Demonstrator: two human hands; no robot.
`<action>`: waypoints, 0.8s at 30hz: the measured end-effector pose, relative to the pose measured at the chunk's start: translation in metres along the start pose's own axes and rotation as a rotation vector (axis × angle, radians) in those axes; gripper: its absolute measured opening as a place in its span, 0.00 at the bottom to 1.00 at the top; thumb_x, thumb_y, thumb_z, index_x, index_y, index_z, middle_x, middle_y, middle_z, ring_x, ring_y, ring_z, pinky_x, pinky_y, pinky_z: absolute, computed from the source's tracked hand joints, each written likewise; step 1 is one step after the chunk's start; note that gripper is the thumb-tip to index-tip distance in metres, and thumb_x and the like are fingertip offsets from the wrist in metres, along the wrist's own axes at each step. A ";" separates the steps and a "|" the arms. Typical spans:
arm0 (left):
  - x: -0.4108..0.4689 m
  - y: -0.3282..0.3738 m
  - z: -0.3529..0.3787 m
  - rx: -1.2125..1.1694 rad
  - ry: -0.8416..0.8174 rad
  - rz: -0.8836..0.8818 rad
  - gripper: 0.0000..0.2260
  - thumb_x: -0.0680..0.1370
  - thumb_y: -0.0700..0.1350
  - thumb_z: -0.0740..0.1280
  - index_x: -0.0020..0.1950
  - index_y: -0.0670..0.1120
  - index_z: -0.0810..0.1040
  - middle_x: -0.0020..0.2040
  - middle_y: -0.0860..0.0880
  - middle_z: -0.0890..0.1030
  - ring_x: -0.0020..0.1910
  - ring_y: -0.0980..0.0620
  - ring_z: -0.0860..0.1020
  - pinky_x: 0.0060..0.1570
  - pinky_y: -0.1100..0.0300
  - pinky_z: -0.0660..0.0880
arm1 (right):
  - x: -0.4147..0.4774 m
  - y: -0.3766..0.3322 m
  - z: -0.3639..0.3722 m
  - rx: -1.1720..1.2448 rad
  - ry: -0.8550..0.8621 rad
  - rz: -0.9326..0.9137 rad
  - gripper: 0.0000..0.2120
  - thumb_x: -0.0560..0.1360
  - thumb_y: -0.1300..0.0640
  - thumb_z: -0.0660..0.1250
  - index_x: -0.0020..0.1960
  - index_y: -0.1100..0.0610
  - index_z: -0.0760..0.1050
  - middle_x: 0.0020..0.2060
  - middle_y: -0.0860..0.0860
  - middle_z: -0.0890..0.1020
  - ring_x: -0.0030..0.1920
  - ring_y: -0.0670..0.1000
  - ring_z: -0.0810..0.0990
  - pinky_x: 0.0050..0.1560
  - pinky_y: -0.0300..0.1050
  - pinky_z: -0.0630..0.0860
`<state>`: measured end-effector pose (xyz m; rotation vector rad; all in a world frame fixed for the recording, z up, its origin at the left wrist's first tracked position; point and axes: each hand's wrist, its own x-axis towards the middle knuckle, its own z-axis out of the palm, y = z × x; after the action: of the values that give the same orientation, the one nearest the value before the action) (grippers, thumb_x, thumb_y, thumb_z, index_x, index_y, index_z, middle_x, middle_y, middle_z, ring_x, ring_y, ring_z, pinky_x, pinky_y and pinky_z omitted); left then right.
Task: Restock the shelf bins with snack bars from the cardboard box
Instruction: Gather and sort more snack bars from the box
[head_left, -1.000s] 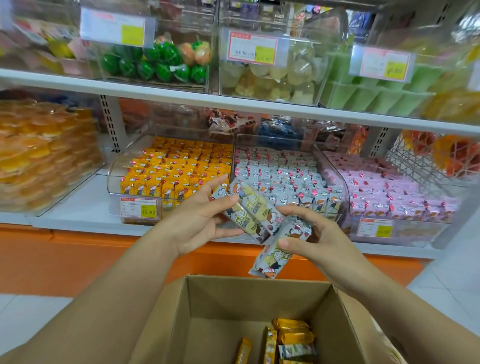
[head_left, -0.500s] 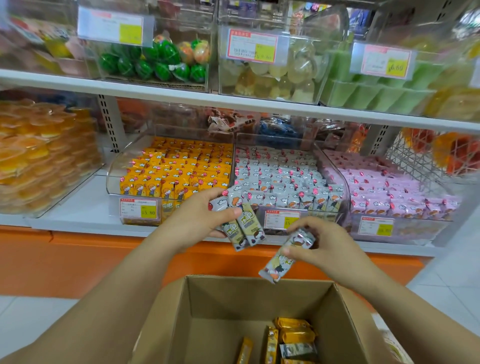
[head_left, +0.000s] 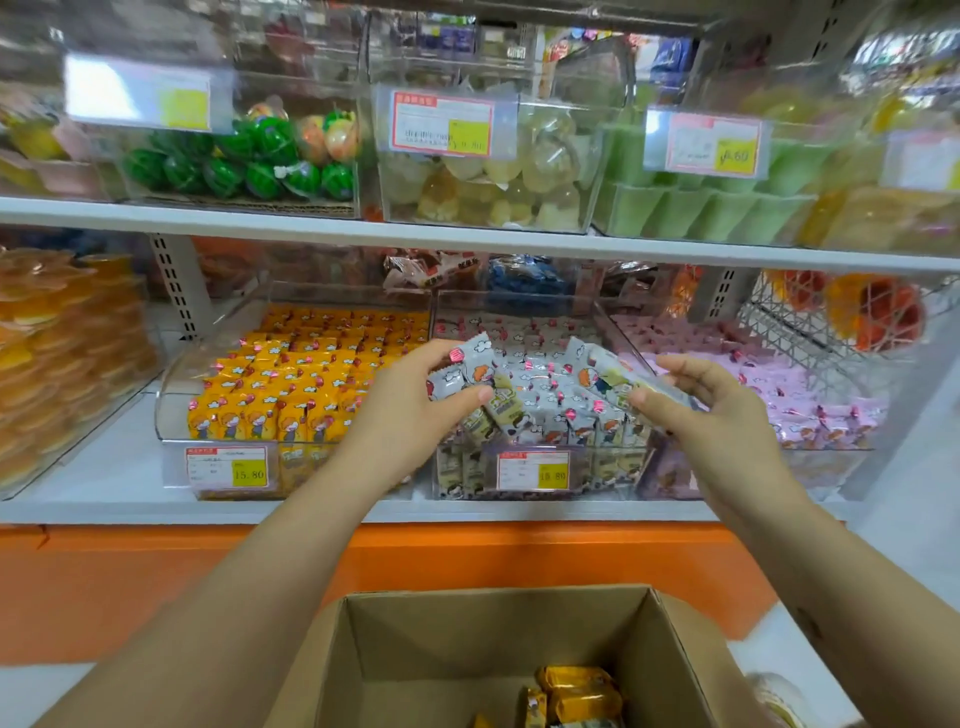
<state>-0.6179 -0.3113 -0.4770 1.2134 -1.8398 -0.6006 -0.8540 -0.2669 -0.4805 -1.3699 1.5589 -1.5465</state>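
Bright, even light, blurred (wide-angle) edges

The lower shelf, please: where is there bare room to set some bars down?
Bare white shelf board lies between the orange-cup bin and the yellow-bar bin. Crowded: that bin, the grey-bar bin and the pink-bar bin, all packed.

Glossy foil-wrapped snack bars, clear plastic bin, matt cardboard box.

I read 15.80 on the yellow patch of the left price tag, front of the orange-bar bin | 18.80 on the middle price tag, front of the grey-bar bin | upper-shelf tag ends in .60, first digit unclear to me | small print on all tags too blurred to read
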 end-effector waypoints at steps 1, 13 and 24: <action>0.006 -0.002 0.006 0.009 -0.018 -0.008 0.15 0.75 0.49 0.70 0.61 0.53 0.74 0.49 0.63 0.75 0.47 0.66 0.72 0.40 0.83 0.63 | 0.004 0.001 -0.004 -0.059 -0.004 -0.008 0.15 0.74 0.56 0.70 0.59 0.48 0.74 0.54 0.46 0.74 0.54 0.47 0.75 0.59 0.48 0.72; 0.041 -0.009 0.042 0.175 0.052 0.017 0.19 0.76 0.49 0.69 0.66 0.47 0.73 0.62 0.51 0.78 0.58 0.55 0.73 0.55 0.63 0.68 | 0.036 0.024 -0.015 -0.381 -0.188 -0.079 0.11 0.79 0.57 0.62 0.59 0.50 0.65 0.48 0.39 0.74 0.46 0.36 0.76 0.42 0.31 0.72; 0.044 0.010 0.083 0.152 -0.228 0.031 0.24 0.78 0.51 0.67 0.72 0.48 0.67 0.71 0.50 0.70 0.67 0.53 0.69 0.58 0.64 0.63 | 0.054 0.055 -0.019 -0.837 -0.270 -0.334 0.30 0.77 0.57 0.66 0.74 0.49 0.57 0.56 0.51 0.76 0.59 0.56 0.70 0.58 0.49 0.64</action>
<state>-0.7011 -0.3512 -0.4974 1.2544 -2.1237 -0.6118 -0.9044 -0.3182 -0.5147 -2.2693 1.9553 -0.7948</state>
